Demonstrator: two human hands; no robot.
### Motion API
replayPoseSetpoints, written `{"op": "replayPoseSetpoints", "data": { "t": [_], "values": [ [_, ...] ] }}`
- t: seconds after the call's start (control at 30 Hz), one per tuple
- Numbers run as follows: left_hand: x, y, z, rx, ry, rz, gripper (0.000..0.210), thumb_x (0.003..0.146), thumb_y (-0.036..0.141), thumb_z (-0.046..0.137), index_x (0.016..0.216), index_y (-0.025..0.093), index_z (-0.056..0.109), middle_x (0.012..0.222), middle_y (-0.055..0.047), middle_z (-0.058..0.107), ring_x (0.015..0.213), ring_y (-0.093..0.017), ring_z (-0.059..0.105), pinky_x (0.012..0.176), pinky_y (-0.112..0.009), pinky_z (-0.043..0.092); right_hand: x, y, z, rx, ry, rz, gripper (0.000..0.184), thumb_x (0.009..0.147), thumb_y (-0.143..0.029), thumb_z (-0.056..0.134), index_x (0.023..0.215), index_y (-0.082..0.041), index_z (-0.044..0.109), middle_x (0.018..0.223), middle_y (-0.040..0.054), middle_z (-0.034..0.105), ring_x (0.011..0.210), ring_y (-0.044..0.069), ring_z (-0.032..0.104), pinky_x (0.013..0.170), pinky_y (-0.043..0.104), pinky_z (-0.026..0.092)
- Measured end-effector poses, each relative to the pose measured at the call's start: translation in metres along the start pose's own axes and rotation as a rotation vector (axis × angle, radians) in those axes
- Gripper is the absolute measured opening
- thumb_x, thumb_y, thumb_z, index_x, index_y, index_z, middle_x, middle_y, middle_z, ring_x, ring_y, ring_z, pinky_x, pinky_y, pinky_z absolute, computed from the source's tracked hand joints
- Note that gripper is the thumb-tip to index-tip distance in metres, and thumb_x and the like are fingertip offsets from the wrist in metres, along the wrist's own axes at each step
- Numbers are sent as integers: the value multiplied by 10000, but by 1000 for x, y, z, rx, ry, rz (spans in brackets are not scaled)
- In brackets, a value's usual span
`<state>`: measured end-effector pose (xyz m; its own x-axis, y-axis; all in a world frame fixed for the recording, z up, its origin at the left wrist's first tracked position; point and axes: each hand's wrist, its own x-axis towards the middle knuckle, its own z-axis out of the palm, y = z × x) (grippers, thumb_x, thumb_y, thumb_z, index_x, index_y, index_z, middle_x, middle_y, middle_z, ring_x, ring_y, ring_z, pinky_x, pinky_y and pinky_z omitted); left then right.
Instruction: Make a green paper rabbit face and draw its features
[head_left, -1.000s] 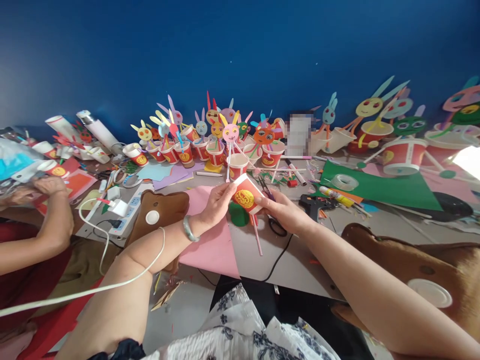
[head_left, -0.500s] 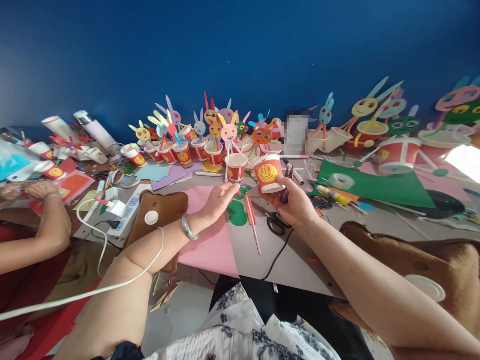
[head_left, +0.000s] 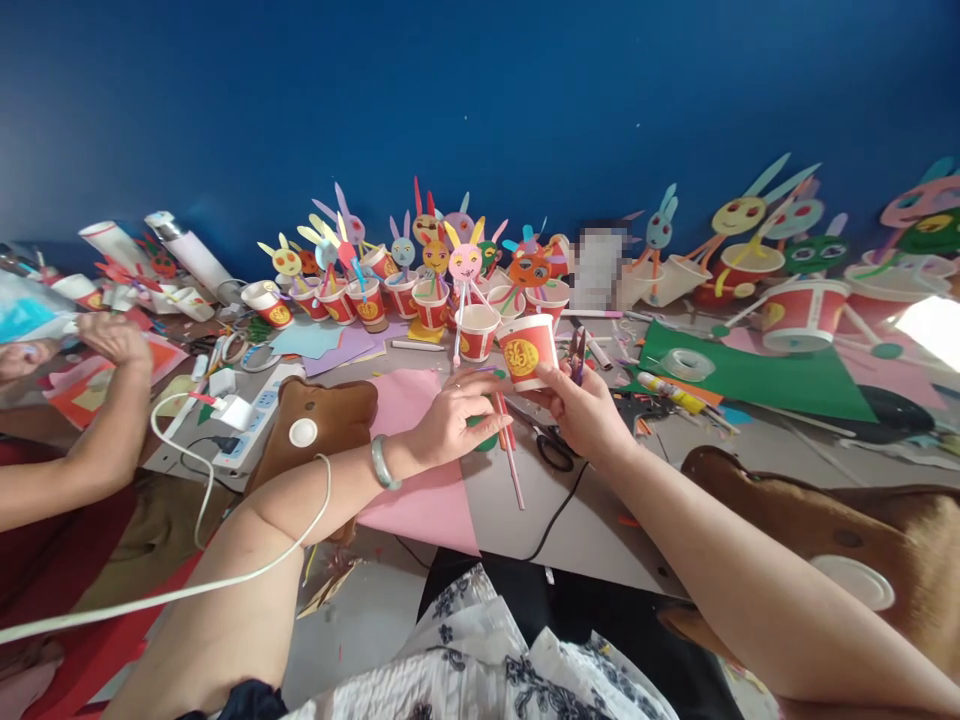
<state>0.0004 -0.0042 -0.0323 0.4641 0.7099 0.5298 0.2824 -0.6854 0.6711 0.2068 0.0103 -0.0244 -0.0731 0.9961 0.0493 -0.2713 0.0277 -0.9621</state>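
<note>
A red and white paper cup (head_left: 528, 352) with a yellow emblem is held in my right hand (head_left: 581, 400), tilted a little above the table. A small dark tool (head_left: 577, 357), whose kind I cannot make out, sticks up from the same hand. My left hand (head_left: 461, 415) holds nothing, its fingers apart, just left of and below the cup. Beneath it lie reddish drinking straws (head_left: 513, 465) and a partly covered piece of green paper (head_left: 486, 440). Black-handled scissors (head_left: 553, 450) rest on the table below my right hand. Behind the cup stands another paper cup with a pink rabbit figure (head_left: 466, 262).
Several paper-cup figures line the blue wall. Pink paper (head_left: 420, 500) and a brown plush cushion (head_left: 330, 415) lie at left, beside a power strip (head_left: 262, 425). Green paper (head_left: 780, 375) with a tape roll (head_left: 686, 364) is at right. A co-worker's hand (head_left: 112, 338) is at far left.
My left hand has moved down and slightly right, its fingers spreading over the green paper. The cup in my right hand has turned and tilted. The co-worker's hand has risen.
</note>
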Motion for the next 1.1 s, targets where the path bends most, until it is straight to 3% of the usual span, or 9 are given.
{"op": "replayPoseSetpoints", "data": {
  "t": [0.07, 0.13, 0.2, 0.3, 0.43, 0.6, 0.77, 0.93, 1.1],
  "values": [
    [1, 6, -4, -51, 47, -90, 377, 1043, 473, 537, 820, 212, 692, 917, -65, 753, 1001, -213, 710, 1076, -429, 517, 0, 1, 0, -9, 2, -1, 467, 719, -608, 868, 911, -234, 665, 951, 43, 746, 846, 221, 710, 806, 397, 612],
    [1, 7, -4, -102, 122, -160, 308, 1043, 473, 541, 1040, 207, 696, 1053, -88, 750, 1030, -204, 710, 1013, -389, 549, -2, 4, -1, -153, 75, -75, 462, 703, -588, 884, 856, -237, 626, 846, 13, 700, 791, 207, 670, 791, 392, 591],
    [1, 6, -2, -213, 160, -222, 405, 991, 473, 639, 1300, 210, 626, 1340, -135, 682, 1239, -238, 663, 1059, -389, 537, -5, 8, -3, -381, 158, -197, 472, 683, -559, 902, 850, -244, 594, 791, -6, 650, 770, 205, 628, 780, 389, 566],
    [3, 4, 4, -492, 73, -290, 608, 931, 489, 727, 1459, 259, 533, 1493, -125, 605, 1353, -267, 611, 1107, -420, 523, -6, 12, -7, -696, 172, -439, 461, 708, -503, 887, 943, -253, 580, 974, 49, 690, 912, 260, 649, 839, 426, 557],
    [7, 9, 7, -762, 19, -343, 576, 871, 540, 791, 1340, 254, 617, 1303, -100, 714, 1237, -251, 675, 1056, -398, 542, -7, 14, -10, -949, 76, -772, 316, 852, -424, 772, 985, -263, 534, 1346, 162, 641, 1221, 340, 626, 963, 500, 549],
    [10, 16, 8, -871, 118, -453, 570, 738, 598, 881, 1083, 178, 708, 1054, -74, 760, 987, -201, 708, 940, -349, 552, -17, 17, -5, -1037, -36, -960, 208, 925, -331, 708, 1016, -257, 537, 1442, 183, 610, 1296, 352, 600, 997, 534, 545],
    [9, 14, 5, -915, 257, -565, 659, 634, 556, 954, 1102, 182, 680, 1036, -58, 754, 932, -187, 704, 876, -331, 553, -28, 11, 5, -870, -203, -825, 354, 858, -472, 791, 935, -270, 510, 1427, 173, 642, 1262, 343, 641, 1010, 527, 557],
    [11, 16, 0, -890, 158, -519, 612, 723, 572, 891, 1132, 178, 662, 1029, -77, 755, 929, -211, 721, 850, -346, 574, -29, -3, 6, -606, -15, -502, 398, 798, -553, 828, 930, -283, 567, 1133, 101, 747, 957, 276, 693, 883, 448, 571],
    [10, 12, 1, -774, 70, -423, 636, 756, 538, 874, 1228, 187, 634, 1189, -124, 741, 1057, -254, 715, 917, -384, 577, -23, -7, 5, -286, 12, -302, 468, 720, -555, 888, 856, -277, 536, 1132, 75, 719, 818, 222, 650, 766, 395, 558]
  ]
}}
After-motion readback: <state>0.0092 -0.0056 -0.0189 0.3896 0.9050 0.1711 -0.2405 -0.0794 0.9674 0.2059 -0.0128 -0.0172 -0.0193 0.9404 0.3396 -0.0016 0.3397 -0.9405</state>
